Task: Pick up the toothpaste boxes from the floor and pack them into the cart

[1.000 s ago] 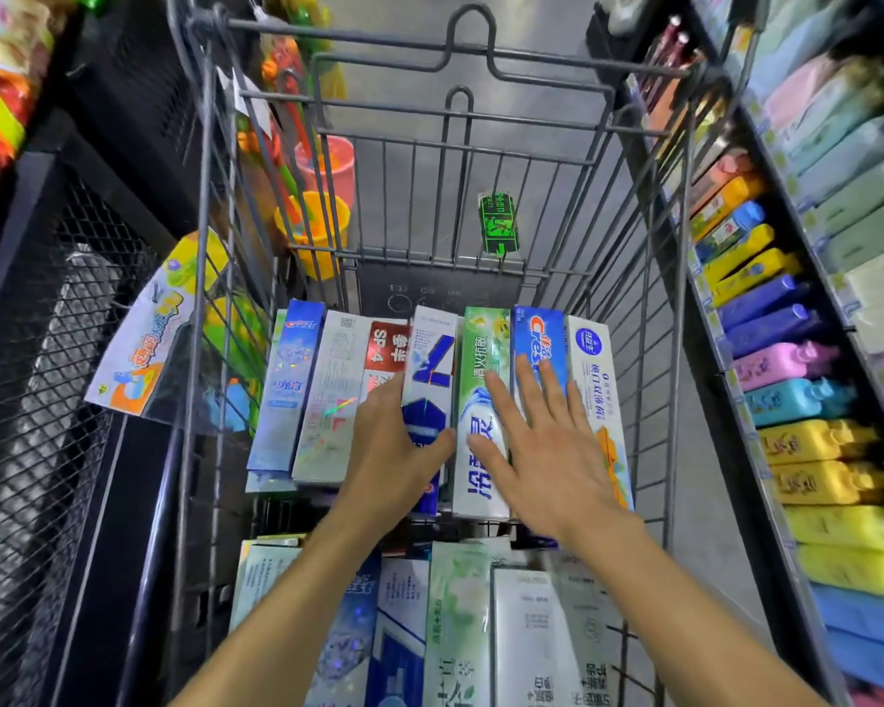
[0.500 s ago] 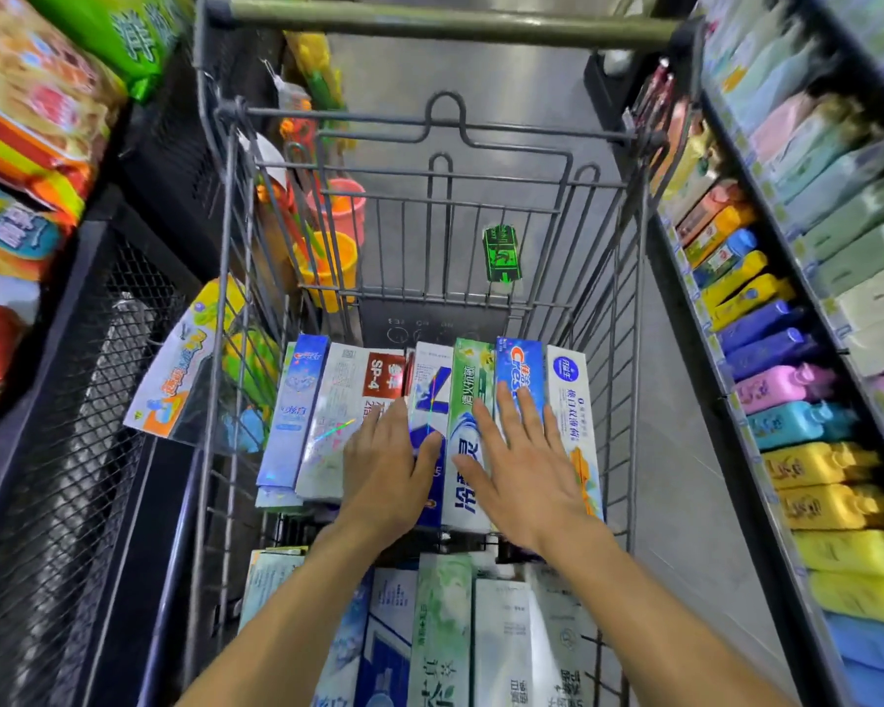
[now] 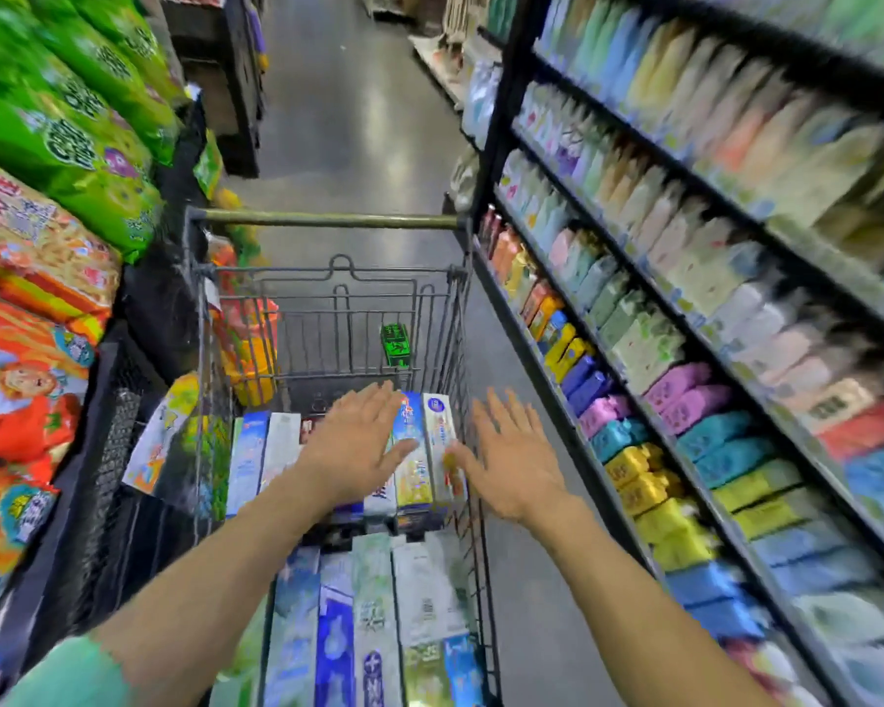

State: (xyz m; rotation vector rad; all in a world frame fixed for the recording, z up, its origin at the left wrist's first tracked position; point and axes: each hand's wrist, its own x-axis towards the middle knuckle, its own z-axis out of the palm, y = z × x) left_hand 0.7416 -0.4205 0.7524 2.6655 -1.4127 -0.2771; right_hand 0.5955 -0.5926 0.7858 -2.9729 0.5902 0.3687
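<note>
A grey wire cart (image 3: 327, 222) stands in the aisle in front of me. Several toothpaste boxes (image 3: 414, 451) lie side by side in a far row on its floor, and a second row of toothpaste boxes (image 3: 373, 604) lies nearer to me. My left hand (image 3: 353, 446) is spread flat, palm down, above the middle of the far row. My right hand (image 3: 511, 461) is open with fingers apart, over the cart's right wall and beside the rightmost box. Neither hand holds anything. The frame is blurred by motion.
A shelf of coloured soap and bottle packs (image 3: 685, 400) runs close along the cart's right side. Snack bags (image 3: 47, 196) and a black mesh rack (image 3: 113, 477) are tight on the left. Orange cups (image 3: 248, 349) hang left of the cart. Open aisle floor (image 3: 358, 119) stretches ahead.
Both hands have lifted off the far row of boxes; the right hand has swung out to the right past the cart wall. My view has tilted up toward the aisle.
</note>
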